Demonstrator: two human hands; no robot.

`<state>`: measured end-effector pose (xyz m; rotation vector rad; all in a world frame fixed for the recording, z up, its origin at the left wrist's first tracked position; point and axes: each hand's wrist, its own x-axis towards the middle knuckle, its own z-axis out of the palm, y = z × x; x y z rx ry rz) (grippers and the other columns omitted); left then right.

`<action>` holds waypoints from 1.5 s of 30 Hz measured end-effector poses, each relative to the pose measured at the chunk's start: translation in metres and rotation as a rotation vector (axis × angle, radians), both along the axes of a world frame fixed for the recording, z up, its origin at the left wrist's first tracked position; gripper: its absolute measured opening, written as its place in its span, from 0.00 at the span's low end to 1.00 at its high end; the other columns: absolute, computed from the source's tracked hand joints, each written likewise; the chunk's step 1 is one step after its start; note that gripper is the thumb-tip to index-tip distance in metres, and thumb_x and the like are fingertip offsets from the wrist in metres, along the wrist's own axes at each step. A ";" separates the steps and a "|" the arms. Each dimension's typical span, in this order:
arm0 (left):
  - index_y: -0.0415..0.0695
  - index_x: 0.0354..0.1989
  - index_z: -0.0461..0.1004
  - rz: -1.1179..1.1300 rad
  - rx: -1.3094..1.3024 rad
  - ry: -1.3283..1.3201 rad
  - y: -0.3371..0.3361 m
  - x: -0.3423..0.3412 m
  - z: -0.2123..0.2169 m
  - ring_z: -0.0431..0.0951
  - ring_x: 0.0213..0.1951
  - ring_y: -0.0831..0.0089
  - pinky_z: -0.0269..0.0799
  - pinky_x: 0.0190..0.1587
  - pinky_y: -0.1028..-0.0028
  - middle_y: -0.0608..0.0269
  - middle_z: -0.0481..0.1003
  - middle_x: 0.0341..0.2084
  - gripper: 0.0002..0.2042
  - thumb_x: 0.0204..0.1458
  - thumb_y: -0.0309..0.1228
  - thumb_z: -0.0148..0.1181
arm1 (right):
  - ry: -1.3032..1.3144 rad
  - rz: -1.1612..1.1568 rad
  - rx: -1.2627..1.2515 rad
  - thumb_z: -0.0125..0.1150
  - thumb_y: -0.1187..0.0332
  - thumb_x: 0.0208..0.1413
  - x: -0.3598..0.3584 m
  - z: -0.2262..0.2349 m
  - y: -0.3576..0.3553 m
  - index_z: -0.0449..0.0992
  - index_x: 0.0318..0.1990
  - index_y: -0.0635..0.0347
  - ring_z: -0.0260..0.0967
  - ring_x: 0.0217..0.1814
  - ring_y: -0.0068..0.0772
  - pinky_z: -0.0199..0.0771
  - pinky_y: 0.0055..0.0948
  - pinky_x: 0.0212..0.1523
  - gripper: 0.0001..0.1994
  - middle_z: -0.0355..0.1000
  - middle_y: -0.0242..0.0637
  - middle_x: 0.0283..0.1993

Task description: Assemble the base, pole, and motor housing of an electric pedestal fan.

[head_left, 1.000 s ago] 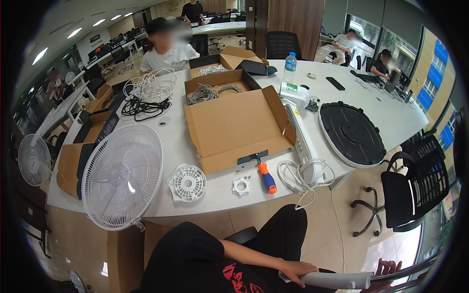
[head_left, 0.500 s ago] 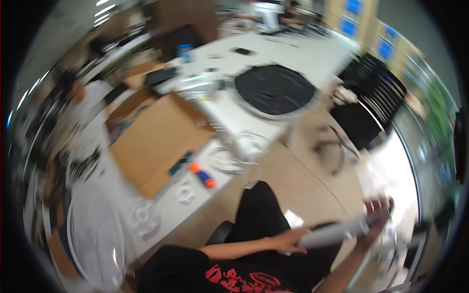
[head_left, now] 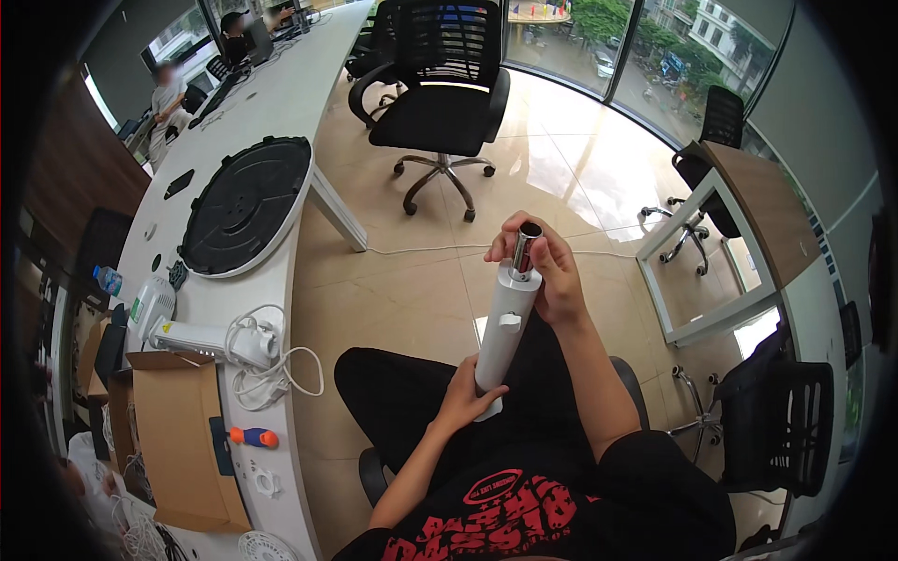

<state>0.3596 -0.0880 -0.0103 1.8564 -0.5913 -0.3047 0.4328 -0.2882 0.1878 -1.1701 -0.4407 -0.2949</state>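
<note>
Far left, at nine o'clock, the long white desk (head_left: 281,103) carries an open cardboard box (head_left: 173,439), an orange-and-blue screwdriver (head_left: 254,437), a white fan motor unit (head_left: 201,339) with its coiled white cable (head_left: 271,369), and a round black fan base (head_left: 245,204) up at eleven o'clock. Centre now: the left hand (head_left: 466,395) is wrapped around the lower end of a white tube (head_left: 505,327), held tilted over the lap. The right hand (head_left: 552,266) pinches the chrome inner pole (head_left: 525,248) at the tube's top. At twelve o'clock, a black office chair (head_left: 440,93) stands on the tiled floor (head_left: 561,178).
</note>
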 end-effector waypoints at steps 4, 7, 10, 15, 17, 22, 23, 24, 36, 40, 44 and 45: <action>0.36 0.63 0.65 0.010 0.016 0.017 -0.002 0.000 0.001 0.78 0.55 0.47 0.74 0.57 0.56 0.39 0.75 0.52 0.37 0.51 0.43 0.78 | -0.015 -0.043 0.031 0.61 0.50 0.70 -0.001 -0.004 0.002 0.75 0.59 0.59 0.74 0.48 0.24 0.70 0.26 0.51 0.22 0.76 0.33 0.41; 0.35 0.63 0.63 0.004 0.024 -0.023 -0.003 -0.001 0.000 0.77 0.56 0.45 0.73 0.58 0.55 0.39 0.74 0.53 0.39 0.51 0.45 0.78 | 0.011 -0.119 0.002 0.62 0.53 0.70 -0.005 -0.004 0.001 0.74 0.57 0.62 0.73 0.44 0.30 0.74 0.41 0.58 0.21 0.68 0.32 0.39; 0.34 0.64 0.63 0.011 0.036 -0.066 -0.004 -0.003 -0.004 0.75 0.56 0.43 0.71 0.59 0.54 0.38 0.73 0.53 0.39 0.52 0.46 0.77 | -0.018 -0.144 -0.010 0.62 0.55 0.70 -0.005 -0.002 0.003 0.75 0.57 0.63 0.73 0.41 0.29 0.76 0.40 0.55 0.20 0.69 0.31 0.40; 0.33 0.65 0.60 -0.004 0.014 -0.046 -0.004 -0.003 -0.008 0.73 0.59 0.45 0.70 0.61 0.56 0.37 0.70 0.56 0.37 0.55 0.41 0.74 | -0.041 -0.035 0.026 0.60 0.55 0.71 0.003 0.003 0.009 0.74 0.58 0.65 0.74 0.37 0.27 0.78 0.38 0.50 0.21 0.70 0.31 0.39; 0.33 0.65 0.60 0.008 -0.004 -0.027 -0.003 -0.003 -0.008 0.73 0.58 0.44 0.69 0.61 0.55 0.37 0.70 0.56 0.38 0.55 0.42 0.74 | -0.047 -0.001 0.021 0.60 0.54 0.71 0.007 0.006 0.013 0.75 0.57 0.66 0.74 0.37 0.27 0.79 0.38 0.48 0.22 0.70 0.31 0.40; 0.33 0.65 0.59 0.032 0.003 -0.011 0.001 -0.004 -0.006 0.73 0.59 0.47 0.69 0.61 0.55 0.38 0.69 0.56 0.37 0.56 0.41 0.74 | 0.000 0.047 0.047 0.63 0.55 0.70 0.014 0.009 0.023 0.76 0.58 0.65 0.76 0.36 0.27 0.78 0.33 0.48 0.22 0.76 0.36 0.30; 0.33 0.66 0.59 0.024 -0.003 0.010 0.002 -0.004 -0.005 0.72 0.59 0.47 0.69 0.61 0.55 0.38 0.69 0.57 0.38 0.56 0.41 0.74 | 0.002 0.050 0.045 0.63 0.54 0.69 0.016 0.010 0.025 0.76 0.58 0.66 0.76 0.36 0.27 0.78 0.33 0.48 0.22 0.76 0.36 0.30; 0.33 0.66 0.59 0.021 0.004 0.033 0.003 -0.004 -0.005 0.72 0.60 0.47 0.69 0.62 0.55 0.38 0.68 0.57 0.38 0.56 0.42 0.74 | 0.001 0.064 0.048 0.63 0.54 0.69 0.017 0.010 0.027 0.75 0.58 0.66 0.76 0.36 0.27 0.78 0.33 0.48 0.23 0.76 0.36 0.30; 0.30 0.66 0.60 0.131 -0.034 0.023 0.012 -0.002 -0.001 0.74 0.60 0.42 0.69 0.63 0.54 0.34 0.70 0.57 0.42 0.55 0.48 0.73 | 0.067 0.234 -0.013 0.58 0.51 0.72 0.063 0.003 0.060 0.74 0.59 0.66 0.75 0.36 0.26 0.78 0.34 0.46 0.24 0.71 0.32 0.38; 0.30 0.66 0.59 0.170 -0.053 0.067 0.014 0.005 0.000 0.74 0.61 0.42 0.70 0.63 0.54 0.33 0.70 0.58 0.41 0.56 0.49 0.72 | 0.136 0.178 -0.053 0.58 0.51 0.72 0.081 -0.002 0.072 0.73 0.62 0.67 0.77 0.43 0.27 0.77 0.33 0.49 0.26 0.73 0.34 0.46; 0.30 0.66 0.59 0.164 -0.063 0.069 0.015 0.009 0.001 0.76 0.59 0.43 0.71 0.62 0.55 0.33 0.72 0.56 0.41 0.56 0.48 0.73 | -0.069 -0.276 -0.209 0.61 0.59 0.70 0.063 -0.008 0.076 0.74 0.63 0.64 0.75 0.58 0.35 0.75 0.36 0.58 0.21 0.74 0.40 0.55; 0.30 0.66 0.60 0.160 -0.075 0.087 0.016 0.011 0.000 0.76 0.59 0.43 0.71 0.62 0.55 0.33 0.73 0.56 0.41 0.56 0.48 0.73 | -0.181 -0.410 -0.260 0.62 0.63 0.69 0.055 -0.011 0.074 0.75 0.63 0.63 0.73 0.62 0.36 0.74 0.37 0.60 0.20 0.74 0.42 0.58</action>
